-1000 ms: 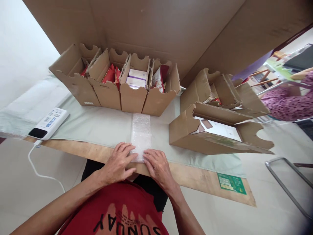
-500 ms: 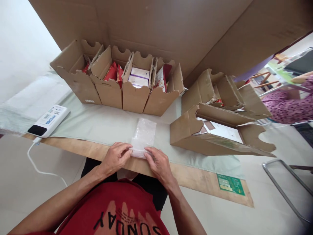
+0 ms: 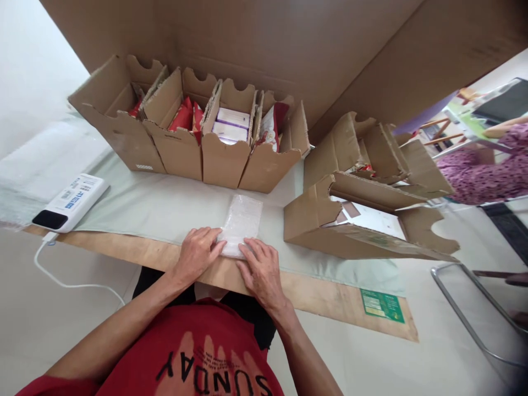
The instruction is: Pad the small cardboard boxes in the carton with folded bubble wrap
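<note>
Bubble wrap btwn hands, boxes behind

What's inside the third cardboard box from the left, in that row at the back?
Two flat white cartons with purple bands lie stacked at the top of that box. Anything beneath them is hidden by the cartons and the box's front wall.

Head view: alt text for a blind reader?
Left hand and right hand press the near end of a bubble wrap piece on a cloth-covered table; four open cardboard boxes stand behind, a white power bank at left.
</note>
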### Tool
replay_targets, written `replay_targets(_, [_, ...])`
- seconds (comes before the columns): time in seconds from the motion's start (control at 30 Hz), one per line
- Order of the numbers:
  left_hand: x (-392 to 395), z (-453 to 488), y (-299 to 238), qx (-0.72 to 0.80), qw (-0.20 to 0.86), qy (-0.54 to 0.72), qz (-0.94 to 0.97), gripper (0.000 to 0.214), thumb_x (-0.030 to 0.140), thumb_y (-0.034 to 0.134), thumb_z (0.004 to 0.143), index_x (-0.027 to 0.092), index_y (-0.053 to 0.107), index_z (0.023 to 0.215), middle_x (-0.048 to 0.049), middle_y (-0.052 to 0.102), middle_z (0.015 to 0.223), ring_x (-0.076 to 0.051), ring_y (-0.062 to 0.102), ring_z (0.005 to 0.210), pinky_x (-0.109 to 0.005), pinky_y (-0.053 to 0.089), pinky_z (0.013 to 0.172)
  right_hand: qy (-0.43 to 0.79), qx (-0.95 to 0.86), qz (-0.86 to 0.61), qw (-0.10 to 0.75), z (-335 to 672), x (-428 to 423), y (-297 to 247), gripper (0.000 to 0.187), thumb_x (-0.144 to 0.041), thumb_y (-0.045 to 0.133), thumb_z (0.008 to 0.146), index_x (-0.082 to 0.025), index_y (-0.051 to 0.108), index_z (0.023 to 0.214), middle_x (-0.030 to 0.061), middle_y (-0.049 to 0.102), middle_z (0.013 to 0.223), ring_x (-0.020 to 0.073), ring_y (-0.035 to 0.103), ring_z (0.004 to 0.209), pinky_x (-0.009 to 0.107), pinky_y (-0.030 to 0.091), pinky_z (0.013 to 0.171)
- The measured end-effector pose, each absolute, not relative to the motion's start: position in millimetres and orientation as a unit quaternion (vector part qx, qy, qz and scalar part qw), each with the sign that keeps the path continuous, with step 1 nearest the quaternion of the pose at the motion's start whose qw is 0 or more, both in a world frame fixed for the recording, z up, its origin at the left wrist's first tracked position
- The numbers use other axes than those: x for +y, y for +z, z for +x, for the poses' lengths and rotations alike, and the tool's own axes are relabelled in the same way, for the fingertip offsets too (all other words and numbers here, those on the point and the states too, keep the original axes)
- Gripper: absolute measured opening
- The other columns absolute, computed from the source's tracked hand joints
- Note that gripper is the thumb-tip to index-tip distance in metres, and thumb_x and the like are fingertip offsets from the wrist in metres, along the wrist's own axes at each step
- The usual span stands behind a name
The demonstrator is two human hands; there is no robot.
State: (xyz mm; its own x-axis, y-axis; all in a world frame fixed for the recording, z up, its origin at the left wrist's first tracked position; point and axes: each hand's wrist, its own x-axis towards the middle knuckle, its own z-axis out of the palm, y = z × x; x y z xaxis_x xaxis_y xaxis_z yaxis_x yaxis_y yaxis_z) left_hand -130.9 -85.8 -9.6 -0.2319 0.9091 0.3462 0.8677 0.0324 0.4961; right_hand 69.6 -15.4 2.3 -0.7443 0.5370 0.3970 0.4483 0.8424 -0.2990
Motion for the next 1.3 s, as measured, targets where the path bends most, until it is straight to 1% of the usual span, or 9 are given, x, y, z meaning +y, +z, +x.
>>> replay_targets(0.17, [-95.8, -135.0, 5.4, 0.632, 0.071, 0.384, 0.669, 0.031, 0.027, 0.063, 0.091, 0.016, 0.066, 0.12, -0.0159, 0.067, 0.126, -0.03, 0.06, 0.12, -0.047, 0.048, 0.103, 0.203, -0.891, -0.286, 0.287, 72.0, -7.6, 0.5, 0.021, -0.021, 0.052, 0.103, -0.022, 0.066, 0.119, 0.007, 0.077, 0.107, 0.0234, 0.07, 0.098, 0.041, 0.049, 0.089])
replay_targets(0.37, [-79.4, -136.1, 4.9, 0.703, 0.141, 0.353, 0.601, 0.021, 0.021, 0.057, 0.09, 0.018, 0.071, 0.106, -0.0049, 0.073, 0.085, -0.02, 0.064, 0.079, -0.033, 0.054, 0.075, 0.174, -0.867, -0.334, 0.327, 75.6, -4.9, 6.8, 0.025, -0.03, 0.055, 0.102, -0.02, 0.064, 0.124, 0.0123, 0.071, 0.12, 0.0261, 0.065, 0.111, 0.041, 0.049, 0.092])
replay_targets(0.5, [-59.0, -137.8, 1.3, 0.745, 0.128, 0.329, 0.566, 0.023, 0.026, 0.062, 0.088, 0.017, 0.07, 0.108, -0.0027, 0.068, 0.074, -0.021, 0.062, 0.076, -0.035, 0.052, 0.078, 0.11, -0.903, -0.314, 0.274, 70.2, -4.0, 1.7, 0.034, -0.027, 0.06, 0.097, -0.022, 0.061, 0.131, 0.0147, 0.063, 0.136, 0.0312, 0.057, 0.125, 0.047, 0.044, 0.101])
replay_targets(0.6, [-56.6, -138.7, 1.2, 0.754, 0.124, 0.338, 0.55, 0.029, 0.031, 0.063, 0.089, 0.016, 0.068, 0.114, -0.0041, 0.069, 0.082, -0.019, 0.062, 0.073, -0.034, 0.052, 0.077, 0.11, -0.916, -0.316, 0.221, 63.4, 2.1, -5.6, 0.039, -0.02, 0.059, 0.095, -0.021, 0.061, 0.134, 0.0147, 0.064, 0.136, 0.0324, 0.057, 0.126, 0.048, 0.045, 0.1])
replay_targets(0.73, [-72.1, -134.4, 3.4, 0.745, 0.238, 0.426, 0.455, 0.048, 0.041, 0.062, 0.089, 0.016, 0.059, 0.13, -0.0082, 0.07, 0.102, -0.015, 0.062, 0.07, -0.031, 0.054, 0.068, 0.185, -0.879, -0.348, 0.267, 59.8, 8.2, -6.7, 0.033, -0.018, 0.051, 0.098, -0.022, 0.066, 0.127, 0.0115, 0.072, 0.123, 0.0278, 0.065, 0.114, 0.045, 0.048, 0.097])
replay_targets(0.93, [-86.0, -118.9, 11.3, 0.593, 0.48, 0.56, 0.323, 0.091, 0.035, 0.069, 0.08, 0.012, 0.025, 0.157, -0.0171, 0.068, 0.123, -0.025, 0.068, 0.111, -0.039, 0.056, 0.094, 0.463, -0.752, -0.369, 0.289, 65.7, -10.2, 7.4, 0.027, -0.031, 0.055, 0.098, -0.022, 0.07, 0.118, 0.0071, 0.077, 0.108, 0.0235, 0.071, 0.097, 0.035, 0.056, 0.086])
replay_targets(1.07, [-85.0, -111.0, 24.7, 0.564, 0.497, 0.573, 0.327, 0.09, 0.03, 0.065, 0.082, 0.011, 0.021, 0.159, -0.0114, 0.073, 0.108, -0.022, 0.07, 0.099, -0.036, 0.056, 0.091, 0.521, -0.713, -0.36, 0.3, 74.2, -16.2, 12.6, 0.03, -0.038, 0.061, 0.095, -0.02, 0.069, 0.117, 0.0094, 0.074, 0.113, 0.0232, 0.07, 0.102, 0.035, 0.057, 0.089])
replay_targets(1.2, [-89.7, -106.8, 39.2, 0.569, 0.496, 0.527, 0.39, 0.087, 0.026, 0.062, 0.084, 0.014, 0.022, 0.16, -0.0082, 0.072, 0.105, -0.017, 0.069, 0.093, -0.031, 0.056, 0.088, 0.509, -0.723, -0.341, 0.319, 82.0, -10.7, 21.3, 0.062, -0.048, 0.073, 0.085, -0.021, 0.057, 0.138, 0.014, 0.063, 0.139, 0.0274, 0.064, 0.12, 0.039, 0.055, 0.097])
replay_targets(1.3, [-93.4, -111.2, 47.6, 0.591, 0.469, 0.475, 0.452, 0.075, 0.026, 0.062, 0.084, 0.017, 0.039, 0.154, -0.0076, 0.072, 0.108, -0.017, 0.069, 0.096, -0.03, 0.056, 0.089, 0.523, -0.738, -0.318, 0.284, 82.4, -9.5, 30.6, 0.034, -0.039, 0.07, 0.088, -0.022, 0.069, 0.118, 0.0074, 0.076, 0.113, 0.0227, 0.07, 0.101, 0.035, 0.055, 0.09])
